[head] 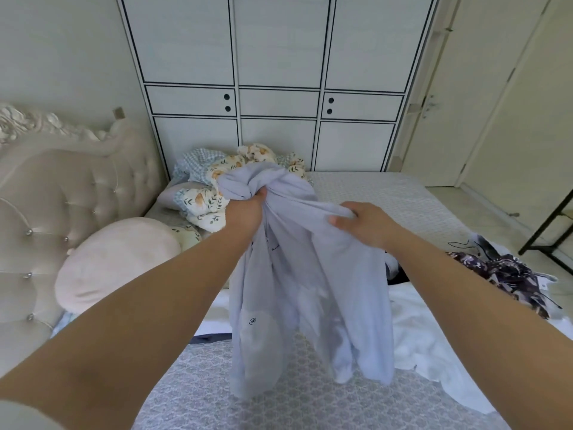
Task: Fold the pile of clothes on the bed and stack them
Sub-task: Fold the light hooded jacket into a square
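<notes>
A pale lilac garment (310, 280) hangs bunched in the air above the bed (387, 193). My left hand (245, 211) grips a twisted wad of its cloth at the top. My right hand (362, 225) pinches a fold of the same garment a little lower and to the right. The garment's lower end hangs down to the grey patterned bedcover. Under and to the right of it lie a white garment (424, 336) and a dark floral garment (508, 277); a dark piece (400, 274) peeks out between them.
A floral and checked quilt (214, 178) is heaped at the far left of the bed. A round pink cushion (114, 262) leans by the tufted headboard (62, 206). A wardrobe (279, 88) stands behind, a door (449, 103) and a black frame (548, 237) at right.
</notes>
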